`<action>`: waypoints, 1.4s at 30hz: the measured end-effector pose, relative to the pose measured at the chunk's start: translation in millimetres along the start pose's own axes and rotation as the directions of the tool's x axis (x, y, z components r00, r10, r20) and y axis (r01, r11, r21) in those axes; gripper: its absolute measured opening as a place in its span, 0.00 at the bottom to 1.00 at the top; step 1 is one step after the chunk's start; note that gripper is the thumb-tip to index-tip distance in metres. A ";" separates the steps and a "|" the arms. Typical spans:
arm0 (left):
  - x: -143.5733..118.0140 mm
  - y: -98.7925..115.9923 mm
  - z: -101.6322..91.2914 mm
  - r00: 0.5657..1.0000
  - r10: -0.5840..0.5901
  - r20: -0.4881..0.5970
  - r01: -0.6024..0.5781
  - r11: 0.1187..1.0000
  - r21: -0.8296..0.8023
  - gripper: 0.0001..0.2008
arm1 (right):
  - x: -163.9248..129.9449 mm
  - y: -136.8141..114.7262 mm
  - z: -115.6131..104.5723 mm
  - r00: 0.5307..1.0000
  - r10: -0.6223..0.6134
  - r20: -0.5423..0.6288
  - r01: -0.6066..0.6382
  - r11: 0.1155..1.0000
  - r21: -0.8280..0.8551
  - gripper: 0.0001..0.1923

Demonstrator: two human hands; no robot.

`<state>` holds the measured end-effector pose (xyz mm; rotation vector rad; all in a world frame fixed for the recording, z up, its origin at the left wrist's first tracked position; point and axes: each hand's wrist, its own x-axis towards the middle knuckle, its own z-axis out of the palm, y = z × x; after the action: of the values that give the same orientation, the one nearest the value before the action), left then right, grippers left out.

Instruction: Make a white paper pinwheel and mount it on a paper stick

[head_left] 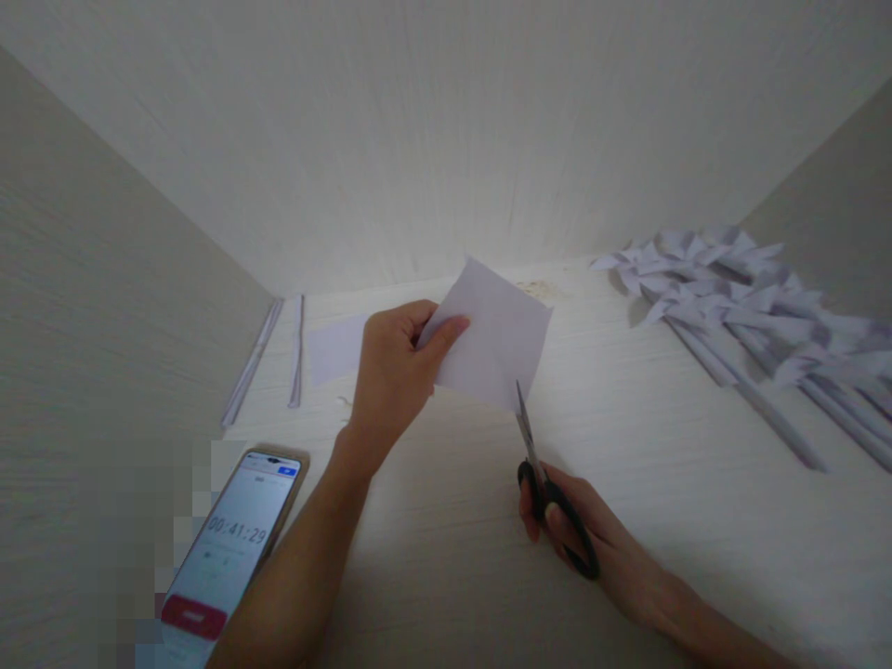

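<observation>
My left hand (404, 358) pinches a white square of paper (494, 334) by its left corner, thumb on top, holding it above the table. In my right hand (578, 520) is a pair of scissors (536, 465) with black handles, thumb and fingers through the loops. The blades point up and away from me, nearly closed, and their tips are at the paper's lower corner. Behind my left hand another white sheet of paper (334, 346) lies flat, partly hidden by the hand.
Several folded paper pinwheels (725, 297) on rolled paper sticks lie at the right. Two thin paper sticks (296, 353) lie at the left. A phone (241, 530) showing a running-time display rests at the lower left, partly behind my forearm. White walls (446, 139) enclose the table.
</observation>
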<state>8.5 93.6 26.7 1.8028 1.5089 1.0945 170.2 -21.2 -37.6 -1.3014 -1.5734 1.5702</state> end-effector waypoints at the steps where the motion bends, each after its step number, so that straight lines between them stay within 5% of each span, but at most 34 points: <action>1: 0.0 0.2 -0.2 1.000 -0.001 0.001 0.001 1.000 0.000 0.14 | 0.1 0.0 -0.1 1.000 -0.001 0.000 0.001 1.000 0.000 0.23; 42: -0.1 3.2 -1.9 0.999 -0.022 0.027 0.022 1.000 0.003 0.13 | 0.6 5.1 -0.1 1.000 -0.013 0.010 0.014 0.999 -0.047 0.23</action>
<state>8.5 92.5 30.3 1.7923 1.5113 1.0536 171.4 -21.4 -42.6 -1.3071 -1.6312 1.5418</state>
